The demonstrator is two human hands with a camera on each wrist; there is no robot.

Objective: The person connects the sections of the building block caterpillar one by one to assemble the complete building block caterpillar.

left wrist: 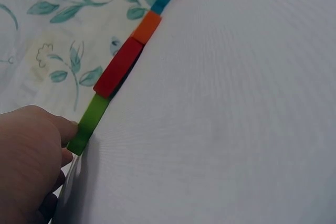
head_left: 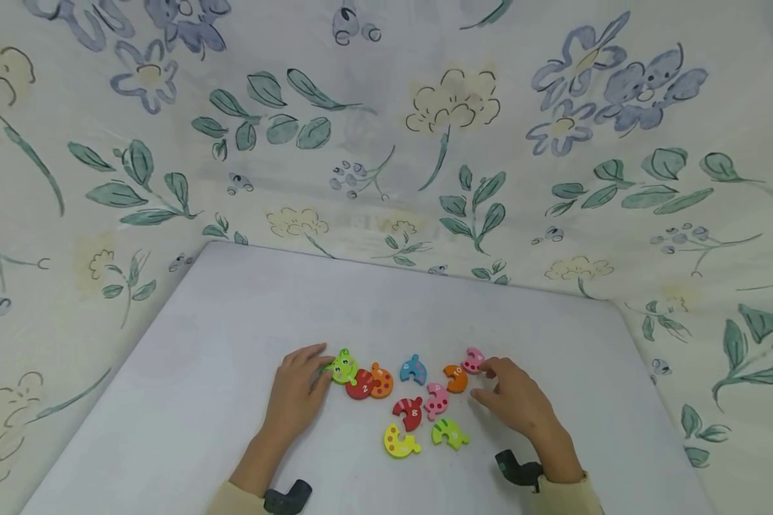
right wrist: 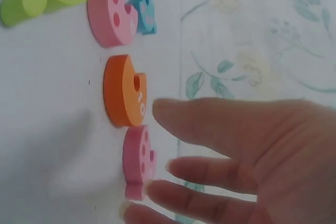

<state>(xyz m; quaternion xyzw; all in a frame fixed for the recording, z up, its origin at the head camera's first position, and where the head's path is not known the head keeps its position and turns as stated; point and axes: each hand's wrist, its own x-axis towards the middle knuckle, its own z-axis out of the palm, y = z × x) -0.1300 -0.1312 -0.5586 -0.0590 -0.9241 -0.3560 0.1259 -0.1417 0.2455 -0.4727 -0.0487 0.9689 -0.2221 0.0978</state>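
Three joined pieces (head_left: 361,386) run left-right, green head (head_left: 344,368) leftmost, perhaps pinched by left hand (head_left: 299,390); right hand (head_left: 517,395) spread.

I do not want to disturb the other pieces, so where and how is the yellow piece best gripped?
Probably pinch the yellow piece by its rounded back, coming from the left: it lies flat, that side is free, and the red 8 piece sits close beyond.

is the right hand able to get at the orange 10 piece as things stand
Probably yes: the right hand is just beside the orange 10 piece, and the right wrist view shows nothing between its thumb and the piece.
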